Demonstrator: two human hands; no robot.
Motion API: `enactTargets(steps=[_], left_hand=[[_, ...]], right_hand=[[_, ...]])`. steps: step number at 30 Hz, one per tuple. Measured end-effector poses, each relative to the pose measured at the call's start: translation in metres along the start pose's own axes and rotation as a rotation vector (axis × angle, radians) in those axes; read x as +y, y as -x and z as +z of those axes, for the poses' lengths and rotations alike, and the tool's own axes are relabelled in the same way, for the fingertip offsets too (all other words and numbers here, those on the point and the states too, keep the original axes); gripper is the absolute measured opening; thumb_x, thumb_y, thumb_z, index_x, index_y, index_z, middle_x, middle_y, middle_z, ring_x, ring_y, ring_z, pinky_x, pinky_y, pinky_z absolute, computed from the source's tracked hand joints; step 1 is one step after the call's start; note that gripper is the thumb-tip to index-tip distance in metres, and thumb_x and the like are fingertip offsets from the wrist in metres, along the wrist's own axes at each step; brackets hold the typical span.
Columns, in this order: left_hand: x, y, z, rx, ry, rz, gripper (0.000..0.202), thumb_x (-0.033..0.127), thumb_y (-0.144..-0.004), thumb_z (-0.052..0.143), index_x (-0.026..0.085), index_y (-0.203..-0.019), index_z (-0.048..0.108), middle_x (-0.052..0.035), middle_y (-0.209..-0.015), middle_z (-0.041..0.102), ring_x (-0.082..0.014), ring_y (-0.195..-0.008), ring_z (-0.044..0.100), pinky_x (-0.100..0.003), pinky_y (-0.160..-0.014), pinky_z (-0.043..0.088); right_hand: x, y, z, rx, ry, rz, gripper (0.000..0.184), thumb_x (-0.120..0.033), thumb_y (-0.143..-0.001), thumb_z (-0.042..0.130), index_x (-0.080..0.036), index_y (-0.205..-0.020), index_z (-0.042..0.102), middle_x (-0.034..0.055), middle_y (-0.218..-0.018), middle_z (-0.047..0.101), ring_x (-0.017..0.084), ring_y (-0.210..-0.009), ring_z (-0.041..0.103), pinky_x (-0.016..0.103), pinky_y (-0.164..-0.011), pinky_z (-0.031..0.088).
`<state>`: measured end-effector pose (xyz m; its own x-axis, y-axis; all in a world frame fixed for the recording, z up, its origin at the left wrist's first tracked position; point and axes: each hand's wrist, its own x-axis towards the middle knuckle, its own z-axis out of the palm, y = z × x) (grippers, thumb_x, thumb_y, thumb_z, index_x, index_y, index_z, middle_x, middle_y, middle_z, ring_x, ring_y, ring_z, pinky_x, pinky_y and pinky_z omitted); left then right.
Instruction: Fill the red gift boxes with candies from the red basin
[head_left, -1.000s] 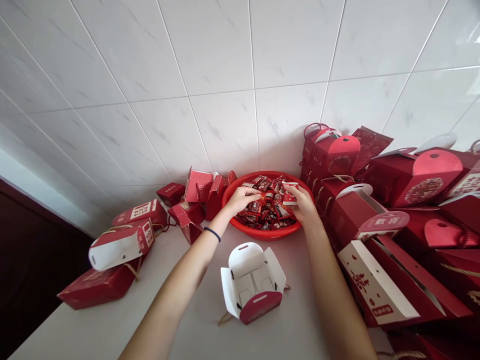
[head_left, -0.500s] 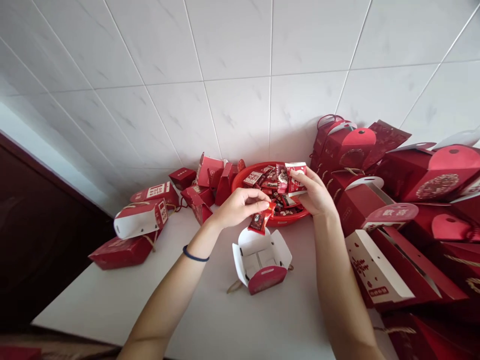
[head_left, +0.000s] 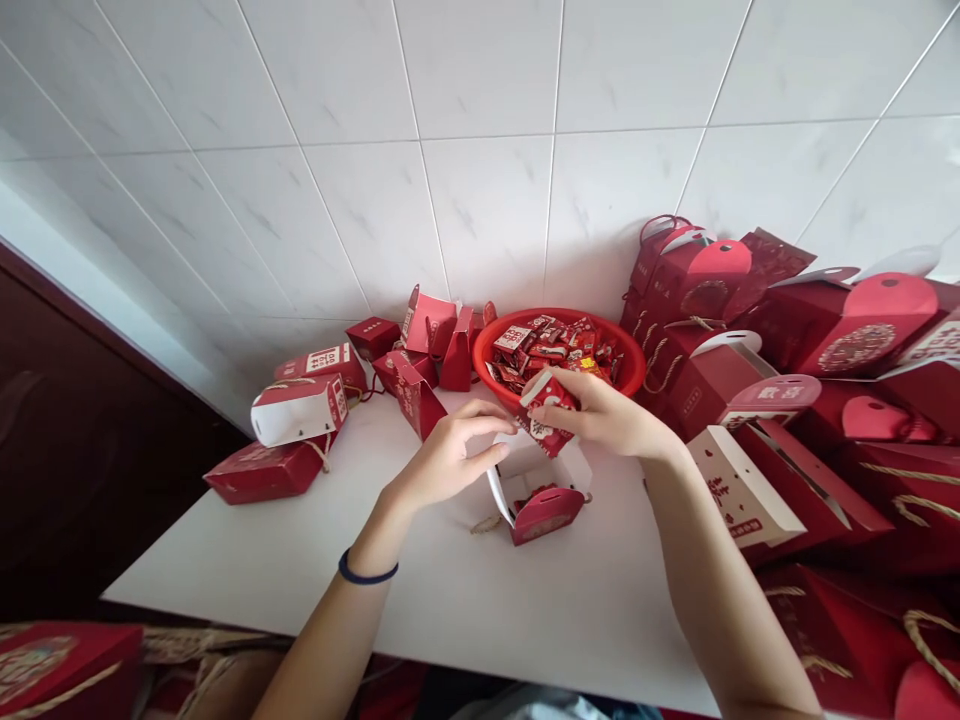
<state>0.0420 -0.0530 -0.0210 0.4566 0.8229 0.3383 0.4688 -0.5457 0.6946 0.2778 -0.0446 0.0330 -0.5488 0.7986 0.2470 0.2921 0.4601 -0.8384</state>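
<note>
At the frame's left, toppled red boxes (head_left: 300, 410) bear white characters we cannot read, our left hand (head_left: 442, 465), narrowly parted and empty, flanks the open gift box (head_left: 536, 495) mid-tabletop (head_left: 300, 570), and our right hand (head_left: 600, 415) pinches a candy packet (head_left: 547, 410) above it, before the red basin (head_left: 634, 372) and stacked boxes (head_left: 712, 385) at right.

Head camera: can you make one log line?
right hand: holds red sweet packet over open red-and-white paper gift box | left hand: at box flap, grip unclear | red plastic basin of sweets: behind box

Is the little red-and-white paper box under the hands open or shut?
Open. The red-and-white paper box has its white flaps spread apart on top.
</note>
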Motion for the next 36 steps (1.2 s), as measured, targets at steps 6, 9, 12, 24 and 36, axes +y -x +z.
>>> enactTargets(steps=[6, 9, 12, 24, 36], left_hand=[[-0.011, 0.012, 0.002, -0.013, 0.099, -0.115, 0.025, 0.031, -0.089, 0.062, 0.022, -0.106, 0.077, -0.0084, -0.12, 0.073, -0.0257, -0.114, 0.068, -0.034, -0.094, 0.056], [-0.015, 0.014, 0.004, -0.02, 0.134, -0.171, 0.027, 0.034, -0.088, 0.062, 0.021, -0.105, 0.078, -0.0086, -0.119, 0.074, -0.0269, -0.114, 0.068, -0.033, -0.091, 0.057], [-0.017, 0.015, 0.005, -0.039, 0.168, -0.201, 0.028, 0.036, -0.088, 0.061, 0.02, -0.105, 0.077, -0.008, -0.118, 0.075, -0.0273, -0.113, 0.068, -0.034, -0.092, 0.057], [-0.019, 0.021, -0.001, -0.077, 0.22, -0.263, 0.038, 0.044, -0.087, 0.064, 0.022, -0.115, 0.076, -0.009, -0.125, 0.073, -0.0291, -0.116, 0.067, -0.035, -0.094, 0.056], [-0.008, 0.018, 0.024, -0.035, 0.152, -0.15, 0.06, 0.027, -0.086, 0.062, 0.026, -0.145, 0.053, -0.0051, -0.15, 0.056, -0.0263, -0.137, 0.053, -0.038, -0.112, 0.046]], right_hand=[[-0.001, 0.004, 0.01, -0.126, 0.216, 0.012, 0.017, -0.021, -0.089, 0.053, -0.017, -0.085, 0.069, -0.0016, -0.073, 0.062, 0.011, -0.064, 0.047, 0.023, -0.06, 0.036], [0.003, 0.002, 0.015, -0.038, 0.206, 0.004, 0.017, -0.021, -0.088, 0.053, -0.017, -0.085, 0.069, -0.0017, -0.073, 0.06, 0.01, -0.065, 0.047, 0.022, -0.06, 0.036], [0.012, 0.001, 0.021, -0.1, 0.199, 0.049, 0.018, -0.021, -0.087, 0.058, -0.019, -0.096, 0.073, -0.0011, -0.079, 0.067, 0.012, -0.069, 0.054, 0.023, -0.063, 0.041], [0.018, 0.045, 0.014, 0.235, 0.31, -0.041, 0.017, -0.03, -0.091, 0.062, -0.022, -0.103, 0.072, 0.0073, -0.109, 0.071, 0.022, -0.1, 0.068, 0.034, -0.087, 0.054], [0.044, 0.09, 0.059, 0.376, 0.136, 0.066, 0.052, -0.048, -0.085, 0.075, -0.026, -0.129, 0.06, 0.0082, -0.123, 0.068, 0.024, -0.108, 0.067, 0.037, -0.093, 0.056]])
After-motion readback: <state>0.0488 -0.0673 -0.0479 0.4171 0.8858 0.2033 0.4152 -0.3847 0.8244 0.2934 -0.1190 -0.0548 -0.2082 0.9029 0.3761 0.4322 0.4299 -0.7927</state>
